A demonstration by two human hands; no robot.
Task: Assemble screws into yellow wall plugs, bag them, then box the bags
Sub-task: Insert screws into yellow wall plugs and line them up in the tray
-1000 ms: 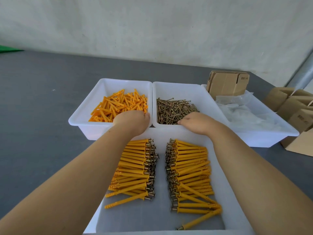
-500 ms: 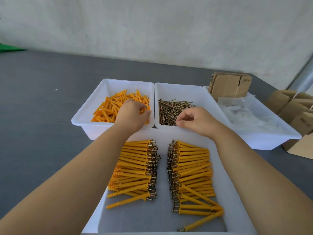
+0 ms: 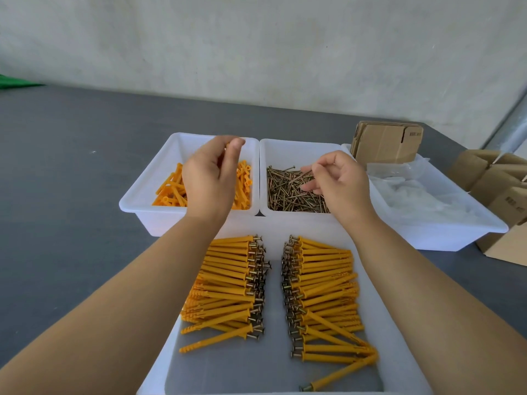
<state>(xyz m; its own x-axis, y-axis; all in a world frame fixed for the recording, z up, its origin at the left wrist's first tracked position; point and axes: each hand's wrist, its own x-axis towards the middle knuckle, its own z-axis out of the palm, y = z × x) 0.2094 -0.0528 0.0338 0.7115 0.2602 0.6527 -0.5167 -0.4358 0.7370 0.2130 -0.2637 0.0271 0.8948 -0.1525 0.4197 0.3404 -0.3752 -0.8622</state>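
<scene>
My left hand (image 3: 209, 178) is raised over the white bin (image 3: 148, 195) of loose yellow wall plugs (image 3: 168, 192). Its curled fingers hold a plug, of which only a yellow tip (image 3: 227, 144) shows. Above the neighbouring bin (image 3: 285, 144) of screws (image 3: 285, 195), my right hand (image 3: 340, 181) pinches one screw (image 3: 307, 173) between thumb and forefinger. Closest to me, a white tray (image 3: 271, 369) holds two piles of plugs with screws in them, one on the left (image 3: 228, 283) and one on the right (image 3: 325, 283), screw heads facing the middle.
A third white bin (image 3: 456, 238) on the right holds clear plastic bags (image 3: 413, 195). Flat cardboard boxes (image 3: 385, 143) lean at its back. More cardboard boxes (image 3: 499, 181) stand at the far right on the grey table (image 3: 71, 181).
Both hands have lifted out of their bins, the left with a plug and the right with a screw. The camera has tilted a little.
</scene>
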